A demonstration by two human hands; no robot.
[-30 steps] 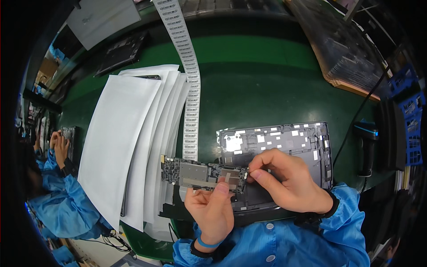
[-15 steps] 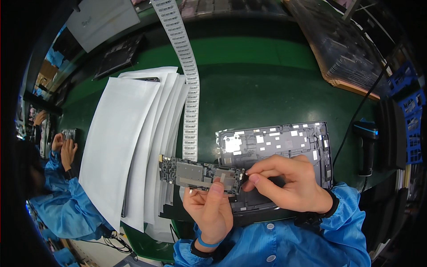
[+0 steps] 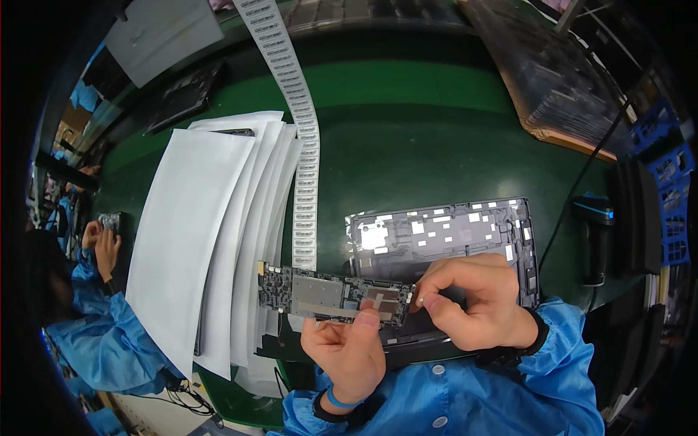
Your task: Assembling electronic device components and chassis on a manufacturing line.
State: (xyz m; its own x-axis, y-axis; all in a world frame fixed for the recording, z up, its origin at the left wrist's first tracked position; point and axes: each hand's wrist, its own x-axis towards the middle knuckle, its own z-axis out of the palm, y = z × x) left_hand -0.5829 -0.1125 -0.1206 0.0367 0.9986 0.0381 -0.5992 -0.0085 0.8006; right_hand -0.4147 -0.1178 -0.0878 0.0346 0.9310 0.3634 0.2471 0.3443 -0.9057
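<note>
My left hand (image 3: 349,356) pinches a long circuit board (image 3: 318,293) by its lower edge, thumb on top and fingers beneath. Metal shield plates and strips of tape cover parts of the board. Beside the board's right end, my right hand (image 3: 480,305) has thumb and index finger closed together. A tiny pale spot shows at those fingertips, too small to name. Under both hands lies a dark tablet housing (image 3: 465,234) with several white stickers inside. My right hand hides part of its lower half.
White sheets (image 3: 182,218) with dark panels between them are stacked on the left. A label strip (image 3: 305,196) runs down the green table (image 3: 407,160). A handheld scanner (image 3: 595,240) stands at right, below stacked clear trays (image 3: 560,94). Another person's hands (image 3: 105,247) work at far left.
The board's right end has swung slightly down and toward the right. My right hand has shifted a little right and down with it, still pinched. The whole view has drifted slightly.
</note>
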